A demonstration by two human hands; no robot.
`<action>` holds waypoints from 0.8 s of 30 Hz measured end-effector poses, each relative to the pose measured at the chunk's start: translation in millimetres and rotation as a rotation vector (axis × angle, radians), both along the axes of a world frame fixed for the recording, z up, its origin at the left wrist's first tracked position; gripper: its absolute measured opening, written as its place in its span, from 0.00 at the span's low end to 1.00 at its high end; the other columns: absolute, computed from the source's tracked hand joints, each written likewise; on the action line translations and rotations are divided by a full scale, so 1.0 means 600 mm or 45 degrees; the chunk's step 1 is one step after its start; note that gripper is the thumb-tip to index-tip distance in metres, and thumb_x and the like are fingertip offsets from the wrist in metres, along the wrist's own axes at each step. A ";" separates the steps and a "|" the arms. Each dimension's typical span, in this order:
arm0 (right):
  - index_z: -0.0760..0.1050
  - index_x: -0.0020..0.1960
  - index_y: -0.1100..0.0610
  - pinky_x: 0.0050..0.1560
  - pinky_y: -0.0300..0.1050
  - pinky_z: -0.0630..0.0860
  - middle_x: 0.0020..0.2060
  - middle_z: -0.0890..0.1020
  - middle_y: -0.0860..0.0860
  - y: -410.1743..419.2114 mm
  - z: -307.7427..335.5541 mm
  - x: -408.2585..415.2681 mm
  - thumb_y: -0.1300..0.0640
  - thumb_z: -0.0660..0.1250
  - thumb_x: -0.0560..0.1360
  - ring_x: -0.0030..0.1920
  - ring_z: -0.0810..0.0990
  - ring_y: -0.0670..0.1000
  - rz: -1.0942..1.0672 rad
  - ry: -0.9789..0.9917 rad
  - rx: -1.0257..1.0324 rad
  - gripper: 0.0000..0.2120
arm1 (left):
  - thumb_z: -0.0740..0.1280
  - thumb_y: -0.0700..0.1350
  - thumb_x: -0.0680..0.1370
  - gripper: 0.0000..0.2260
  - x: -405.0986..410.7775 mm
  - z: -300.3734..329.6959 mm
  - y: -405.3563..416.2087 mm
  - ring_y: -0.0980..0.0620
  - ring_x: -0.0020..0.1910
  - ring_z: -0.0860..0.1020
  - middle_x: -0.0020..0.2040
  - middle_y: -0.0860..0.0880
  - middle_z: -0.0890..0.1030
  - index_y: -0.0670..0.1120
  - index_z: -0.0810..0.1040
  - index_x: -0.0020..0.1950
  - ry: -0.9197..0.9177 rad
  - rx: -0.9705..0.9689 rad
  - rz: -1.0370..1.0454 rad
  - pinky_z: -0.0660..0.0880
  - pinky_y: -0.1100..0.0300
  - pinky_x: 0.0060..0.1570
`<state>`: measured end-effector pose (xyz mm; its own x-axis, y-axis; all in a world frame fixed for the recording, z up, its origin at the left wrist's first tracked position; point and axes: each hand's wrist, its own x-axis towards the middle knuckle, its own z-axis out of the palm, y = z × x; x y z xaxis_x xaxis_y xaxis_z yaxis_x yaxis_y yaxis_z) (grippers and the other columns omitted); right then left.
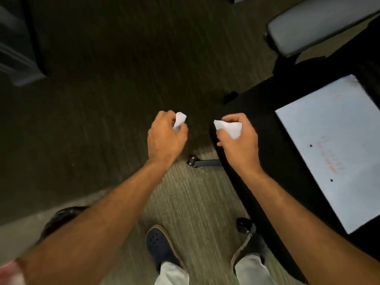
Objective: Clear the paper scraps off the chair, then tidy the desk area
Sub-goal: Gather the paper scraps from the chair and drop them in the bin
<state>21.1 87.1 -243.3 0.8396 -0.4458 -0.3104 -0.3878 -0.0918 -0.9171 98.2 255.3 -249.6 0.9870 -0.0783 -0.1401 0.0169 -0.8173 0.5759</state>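
Observation:
My left hand (165,138) is closed around a small white paper scrap (180,120) that sticks out above the fingers. My right hand (239,145) grips another crumpled white paper scrap (229,128). Both hands are held over the carpet, just left of the black chair seat (265,112). On that seat lies a large white sheet of paper (337,153) with faint red writing and two small dark dots. The right hand overlaps the seat's left edge.
A grey padded armrest (308,27) is at the top right. Chair legs with castors (193,161) stand below the seat. A dark cabinet (18,42) is at the top left, a black bag-like object (61,217) at the lower left. My shoes (162,245) stand on striped carpet.

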 end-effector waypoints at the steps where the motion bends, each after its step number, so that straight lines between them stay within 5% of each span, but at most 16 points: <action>1: 0.75 0.52 0.37 0.35 0.40 0.82 0.47 0.78 0.32 0.036 -0.010 0.004 0.56 0.71 0.71 0.47 0.81 0.39 0.053 -0.008 0.012 0.16 | 0.69 0.47 0.76 0.08 -0.007 -0.010 0.046 0.56 0.35 0.72 0.43 0.54 0.74 0.51 0.71 0.41 0.024 0.001 0.037 0.61 0.66 0.31; 7: 0.75 0.63 0.39 0.51 0.32 0.72 0.55 0.81 0.44 0.244 -0.161 -0.018 0.59 0.67 0.75 0.54 0.78 0.43 0.398 0.152 -0.052 0.21 | 0.68 0.46 0.75 0.03 -0.072 -0.106 0.299 0.49 0.39 0.78 0.41 0.51 0.78 0.50 0.74 0.46 0.182 -0.018 0.283 0.75 0.54 0.35; 12: 0.77 0.65 0.47 0.62 0.46 0.73 0.57 0.79 0.52 0.364 -0.326 -0.068 0.63 0.65 0.78 0.59 0.77 0.54 0.645 0.320 -0.225 0.19 | 0.69 0.47 0.76 0.06 -0.140 -0.222 0.433 0.46 0.42 0.79 0.45 0.50 0.82 0.50 0.76 0.51 0.294 0.073 0.302 0.73 0.54 0.38; 18: 0.79 0.60 0.55 0.59 0.40 0.70 0.58 0.71 0.54 0.437 -0.501 -0.097 0.63 0.68 0.77 0.58 0.76 0.55 0.826 0.380 -0.536 0.12 | 0.69 0.45 0.77 0.10 -0.190 -0.361 0.501 0.46 0.51 0.79 0.54 0.48 0.82 0.48 0.78 0.58 0.392 0.050 0.318 0.74 0.53 0.45; 24: 0.72 0.71 0.55 0.61 0.56 0.75 0.65 0.71 0.55 0.455 -0.599 -0.065 0.64 0.63 0.79 0.60 0.75 0.59 1.168 0.334 -0.747 0.20 | 0.69 0.45 0.78 0.12 -0.179 -0.442 0.482 0.45 0.54 0.79 0.58 0.46 0.81 0.47 0.77 0.61 0.441 -0.006 0.354 0.77 0.48 0.52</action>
